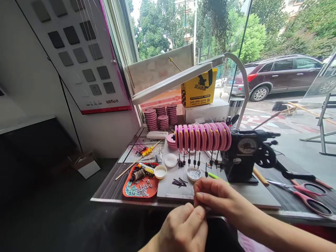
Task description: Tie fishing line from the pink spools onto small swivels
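Closest to the camera, the left hand (186,224) and the right hand (217,196) meet at the front edge of a dark wood-grain table (112,185), the left curled into a loose fist, the right with thumb and fingers pinched together; both are closed, but whether anything sits between the fingertips cannot be told, since the fingers hide it. On the table lies a pale grey board (168,190), and above its far side a white lamp (173,81) stretches its long head. A black machine (246,154) with a dial and gears stands at the board's right part, beyond the right hand, and carries a row of pink spools (203,137), from which thin lines hang. At the board's left is a red tray (153,191) of small beads and parts; at the far right rest pink-handled scissors (301,196), well apart from the hands. Just past the right fingertips sits a white dish (189,177), with short black tubes (179,182) lying loose near its left, and tiny silver pieces (194,173) inside it.
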Demonstrator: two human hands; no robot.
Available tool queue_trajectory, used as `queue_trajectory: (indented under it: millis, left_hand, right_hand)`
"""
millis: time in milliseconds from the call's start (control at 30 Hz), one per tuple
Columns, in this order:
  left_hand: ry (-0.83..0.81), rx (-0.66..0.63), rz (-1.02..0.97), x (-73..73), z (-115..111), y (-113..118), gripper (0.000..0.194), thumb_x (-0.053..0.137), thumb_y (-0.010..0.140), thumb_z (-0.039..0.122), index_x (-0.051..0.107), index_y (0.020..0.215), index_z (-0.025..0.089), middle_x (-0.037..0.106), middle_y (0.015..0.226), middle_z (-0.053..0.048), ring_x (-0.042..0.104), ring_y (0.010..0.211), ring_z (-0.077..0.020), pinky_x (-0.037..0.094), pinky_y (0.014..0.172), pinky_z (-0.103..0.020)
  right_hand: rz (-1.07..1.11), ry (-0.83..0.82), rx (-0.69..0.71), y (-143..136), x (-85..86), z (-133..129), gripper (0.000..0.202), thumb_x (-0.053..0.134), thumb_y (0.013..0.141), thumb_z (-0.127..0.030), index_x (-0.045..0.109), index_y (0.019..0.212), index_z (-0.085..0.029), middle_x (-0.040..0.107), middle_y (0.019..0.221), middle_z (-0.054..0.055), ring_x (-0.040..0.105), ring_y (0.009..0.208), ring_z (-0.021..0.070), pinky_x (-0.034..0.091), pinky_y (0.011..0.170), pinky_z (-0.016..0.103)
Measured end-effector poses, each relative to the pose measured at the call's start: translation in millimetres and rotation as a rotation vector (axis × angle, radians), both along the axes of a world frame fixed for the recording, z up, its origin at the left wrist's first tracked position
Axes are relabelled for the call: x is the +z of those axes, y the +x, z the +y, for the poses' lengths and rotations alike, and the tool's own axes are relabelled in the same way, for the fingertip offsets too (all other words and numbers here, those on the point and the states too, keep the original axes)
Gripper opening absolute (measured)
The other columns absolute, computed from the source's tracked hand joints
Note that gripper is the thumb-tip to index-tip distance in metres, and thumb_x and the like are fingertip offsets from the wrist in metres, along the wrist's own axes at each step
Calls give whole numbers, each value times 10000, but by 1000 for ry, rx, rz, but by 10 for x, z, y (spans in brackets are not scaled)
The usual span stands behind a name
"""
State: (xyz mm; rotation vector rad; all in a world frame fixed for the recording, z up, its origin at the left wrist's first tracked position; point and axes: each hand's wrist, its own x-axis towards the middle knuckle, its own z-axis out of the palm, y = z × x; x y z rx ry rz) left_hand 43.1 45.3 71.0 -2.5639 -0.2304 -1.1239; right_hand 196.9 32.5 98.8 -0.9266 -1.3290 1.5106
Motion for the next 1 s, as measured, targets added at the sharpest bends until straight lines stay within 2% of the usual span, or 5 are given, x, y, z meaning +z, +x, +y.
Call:
queue_trajectory:
  millis: [133,300,400,533,1000]
  left_hand:
    - [-380,5,-72,-40,-51,9,250,449,719,-21,623,598,112,656,605,-106,524,518,-159,450,468,-255]
    - [-1618,87,-282,20,-84,40,80,564,642,148,573,562,157,593,606,-25,475,493,-108,383,452,-221]
    - [-2018,45,-361,86,-60,74,59,579,557,172,557,508,147,539,552,11,428,454,-83,344,431,-211]
    - [-2080,29,-387,97,-35,105,62,601,525,173,575,485,134,587,605,-8,430,444,-69,328,426,-208]
    - [-1731,60,-319,35,-108,92,150,610,662,207,582,527,148,570,593,-19,439,492,-100,340,436,-214]
  right_hand:
    - [-156,120,-53,15,-24,-75,313,576,822,-445,462,707,-177,404,619,-57,341,577,100,296,531,219]
    - [-568,705,-108,130,-102,-223,139,412,891,-161,489,782,-201,517,740,-4,464,603,111,391,550,210]
    - [-784,1133,-50,230,-173,-286,266,329,900,-96,519,747,-202,543,692,11,469,582,126,412,551,222]
    - [-903,1208,-57,286,-239,-342,251,351,854,-38,519,761,-201,527,631,2,456,561,133,433,576,227]
    - [-723,411,-133,214,-183,-235,248,503,626,44,432,641,-193,495,679,-13,482,583,119,373,542,205]
